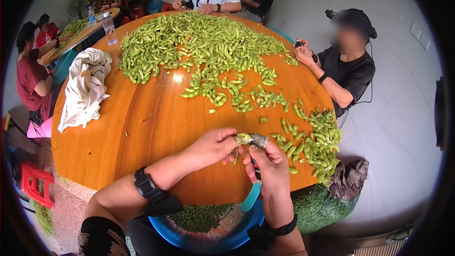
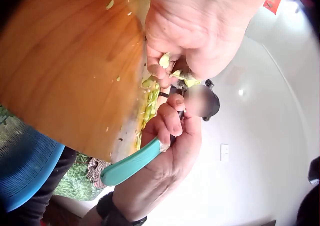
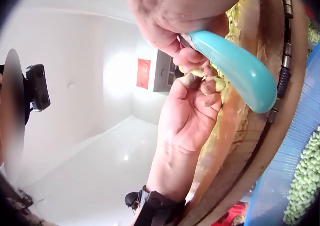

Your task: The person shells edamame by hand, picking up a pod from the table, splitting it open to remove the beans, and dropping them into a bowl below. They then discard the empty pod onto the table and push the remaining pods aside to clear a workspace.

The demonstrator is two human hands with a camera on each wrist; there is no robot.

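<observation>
Over the table's near edge the two hands meet. The left hand (image 1: 215, 147) pinches a green pod (image 1: 243, 138) between thumb and fingers; in the left wrist view a pale green bean (image 2: 164, 60) shows at its fingers. Curled round a tool with a teal handle (image 1: 251, 197), the right hand (image 1: 272, 168) has its thumb close to the pod. The handle (image 3: 240, 71) hangs out below the palm. Something grey and dark covers a right fingertip or lies on it; which, I cannot tell. The tool's working end is mostly hidden by the fingers.
A large heap of pods (image 1: 189, 42) covers the far side of the round table (image 1: 118, 128), with a smaller pile (image 1: 320, 144) at right. A white cloth (image 1: 87, 85) and a bottle (image 1: 109, 29) stand left. Below is a blue basket (image 1: 166, 232) of beans. Several people sit around.
</observation>
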